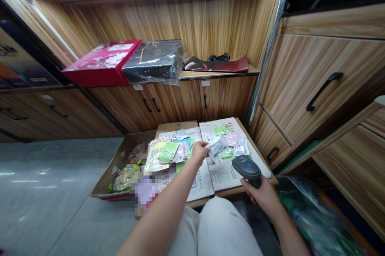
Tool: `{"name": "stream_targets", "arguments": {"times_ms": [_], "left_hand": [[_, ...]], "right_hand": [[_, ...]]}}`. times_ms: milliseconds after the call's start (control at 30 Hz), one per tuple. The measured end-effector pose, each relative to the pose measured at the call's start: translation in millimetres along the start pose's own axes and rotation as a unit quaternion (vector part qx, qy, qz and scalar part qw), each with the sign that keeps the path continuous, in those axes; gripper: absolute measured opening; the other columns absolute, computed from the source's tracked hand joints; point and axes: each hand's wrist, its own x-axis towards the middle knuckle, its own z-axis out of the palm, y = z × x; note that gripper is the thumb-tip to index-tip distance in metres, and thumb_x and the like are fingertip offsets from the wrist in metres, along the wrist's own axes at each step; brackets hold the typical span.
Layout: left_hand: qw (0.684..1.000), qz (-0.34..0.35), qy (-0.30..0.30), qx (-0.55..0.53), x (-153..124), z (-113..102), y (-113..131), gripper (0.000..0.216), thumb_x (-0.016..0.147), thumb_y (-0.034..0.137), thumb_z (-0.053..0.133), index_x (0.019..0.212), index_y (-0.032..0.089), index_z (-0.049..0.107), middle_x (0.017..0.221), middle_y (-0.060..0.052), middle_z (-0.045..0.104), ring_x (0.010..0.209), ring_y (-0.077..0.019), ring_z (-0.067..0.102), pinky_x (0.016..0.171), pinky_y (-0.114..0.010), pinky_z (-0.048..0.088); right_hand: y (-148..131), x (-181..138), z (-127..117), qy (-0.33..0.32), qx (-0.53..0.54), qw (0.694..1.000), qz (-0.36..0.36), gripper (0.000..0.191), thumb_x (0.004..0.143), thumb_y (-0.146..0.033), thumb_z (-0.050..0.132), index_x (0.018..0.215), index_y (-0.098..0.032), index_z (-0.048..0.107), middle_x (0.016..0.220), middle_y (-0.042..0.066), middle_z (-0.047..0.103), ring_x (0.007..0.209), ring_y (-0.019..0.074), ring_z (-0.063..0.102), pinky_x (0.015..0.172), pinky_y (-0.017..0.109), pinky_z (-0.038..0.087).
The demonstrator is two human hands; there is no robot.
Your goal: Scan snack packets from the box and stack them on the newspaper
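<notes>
My left hand (201, 152) pinches the edge of a small silver-white packet (217, 148) above the newspaper. In my right hand (262, 192) is a dark grey handheld barcode scanner (247, 168) with a blue light on its top, its head pointing toward the packets. A pink packet (233, 139), a white packet (241, 148) and green packets (221, 130) lie on the right side of the newspaper (231, 176). To the left is a heap with a green packet (168, 152), pink ones and a yellow printed bag (157, 156).
An open cardboard box (104, 180) with bagged goods stands at the left. Behind, a wooden shelf holds a red box (100, 63), a plastic-wrapped dark box (153, 61) and a dark red flat item (216, 65). Cabinets with a black handle (324, 91) and plastic bags (315, 212) are at the right.
</notes>
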Motion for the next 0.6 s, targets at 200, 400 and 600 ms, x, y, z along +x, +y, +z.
{"name": "stream_targets", "arguments": {"times_ms": [200,400,600], "left_hand": [[0.999,-0.013,0.016,0.028,7.5,3.7,-5.9,0.016,0.071,0.000,0.069,0.081,0.012,0.069,0.075,-0.003,0.067,0.061,-0.0123,0.063,0.058,-0.025,0.055],[0.999,-0.014,0.009,0.029,10.9,9.3,-8.7,0.019,0.071,0.000,0.069,0.087,0.011,0.070,0.079,-0.006,0.069,0.064,-0.0133,0.064,0.058,-0.024,0.054],[1.000,-0.006,-0.003,0.025,12.7,13.4,-10.8,0.017,0.070,0.002,0.070,0.083,0.012,0.070,0.078,-0.004,0.068,0.064,-0.0139,0.065,0.062,-0.027,0.056]], "right_hand": [[-0.8,-2.1,-6.4,-0.049,-0.040,0.998,-0.031,0.029,0.070,-0.047,0.070,0.075,-0.022,0.056,0.044,-0.005,0.053,0.034,0.0140,0.047,0.036,0.026,0.034],[2.1,-1.2,-6.0,-0.069,-0.056,0.995,-0.033,0.029,0.071,-0.048,0.070,0.072,-0.022,0.055,0.042,-0.006,0.051,0.033,0.0142,0.046,0.036,0.026,0.033],[0.5,-4.6,-3.2,-0.048,-0.071,0.996,-0.025,0.030,0.071,-0.049,0.070,0.068,-0.023,0.055,0.038,-0.005,0.050,0.032,0.0150,0.047,0.036,0.026,0.034]]}}
